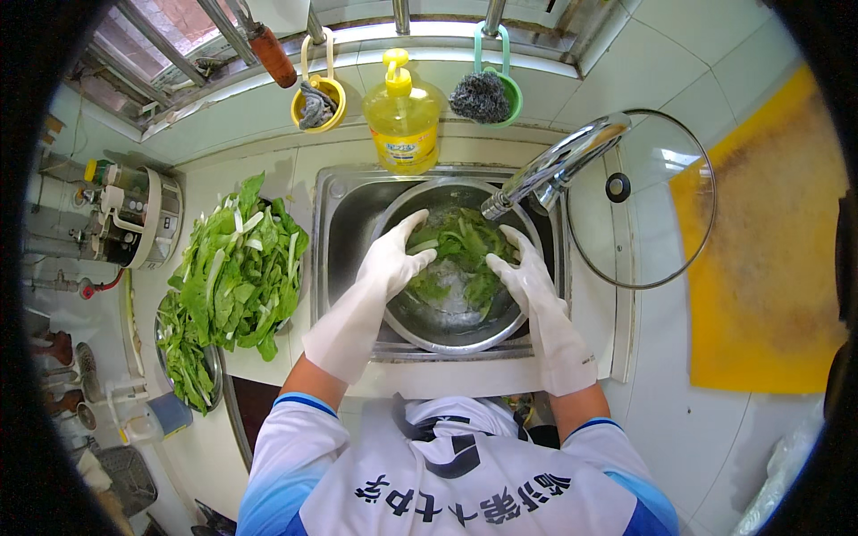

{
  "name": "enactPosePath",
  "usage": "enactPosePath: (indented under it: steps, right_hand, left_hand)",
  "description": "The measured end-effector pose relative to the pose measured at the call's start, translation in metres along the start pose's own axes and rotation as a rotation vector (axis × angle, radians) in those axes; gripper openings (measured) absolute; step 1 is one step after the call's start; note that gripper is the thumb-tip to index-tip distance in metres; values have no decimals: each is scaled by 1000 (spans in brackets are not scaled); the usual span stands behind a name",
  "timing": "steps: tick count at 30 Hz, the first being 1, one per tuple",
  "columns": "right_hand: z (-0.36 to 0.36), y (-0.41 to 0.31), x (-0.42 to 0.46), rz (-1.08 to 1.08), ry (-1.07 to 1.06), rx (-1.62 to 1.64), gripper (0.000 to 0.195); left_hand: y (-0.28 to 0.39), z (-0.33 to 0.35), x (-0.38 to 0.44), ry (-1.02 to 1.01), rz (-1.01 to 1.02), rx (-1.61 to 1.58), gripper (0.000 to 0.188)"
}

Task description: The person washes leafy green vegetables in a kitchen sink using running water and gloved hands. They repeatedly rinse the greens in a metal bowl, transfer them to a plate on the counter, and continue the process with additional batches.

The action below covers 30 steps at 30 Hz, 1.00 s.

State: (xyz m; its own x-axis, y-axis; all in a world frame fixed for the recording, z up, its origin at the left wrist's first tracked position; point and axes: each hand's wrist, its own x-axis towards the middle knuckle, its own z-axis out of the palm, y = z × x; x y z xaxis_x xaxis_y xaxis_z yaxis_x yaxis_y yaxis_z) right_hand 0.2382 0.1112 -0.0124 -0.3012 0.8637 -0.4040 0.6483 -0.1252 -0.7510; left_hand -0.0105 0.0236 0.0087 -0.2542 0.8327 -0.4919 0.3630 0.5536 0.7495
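Leafy greens [462, 238] float in water inside a round stainless steel basin [456, 347], which stands in the sink [345, 214]. White rubber gloves cover both hands up to the forearms. At the basin's left side, my left hand [392, 258] has its thumb and fingers apart beside a pale stem. Opposite it, my right hand [526, 271] reaches over the right rim, thumb and fingers spread at the edge of the greens. Neither hand is visibly closed on a leaf. Over the basin's upper right rim hangs the spout of a chrome faucet [560, 164].
Left of the sink, leafy greens [241, 268] are heaped high beside a plate of more greens [184, 365]. Behind the sink stands a yellow dish soap pump bottle [402, 120]. A steel scrubber [480, 98] hangs nearby. Rightward are a glass lid [643, 228] and a yellow cutting board [757, 268].
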Motion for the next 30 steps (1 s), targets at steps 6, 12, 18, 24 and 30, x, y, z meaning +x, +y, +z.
enactPosePath:
  steps: [6,12,18,24,30]
  right_hand:
    - [20,22,7,146,67,110,77]
    - [96,37,27,-132,29,353,55]
    - [68,21,-1,-218,-297,649,50]
    - [-30,-44,-34,-163,-534,799,80]
    - [-54,10,-27,21,-244,720,65]
  left_hand:
    - [-7,26,5,190,-92,191,94]
    - [-77,101,84,14,51,-640,89]
    - [-30,73,38,-110,45,-813,57]
    - [-9,12,-9,42,81,-957,61]
    - [14,-12,-34,217,128,-901,58]
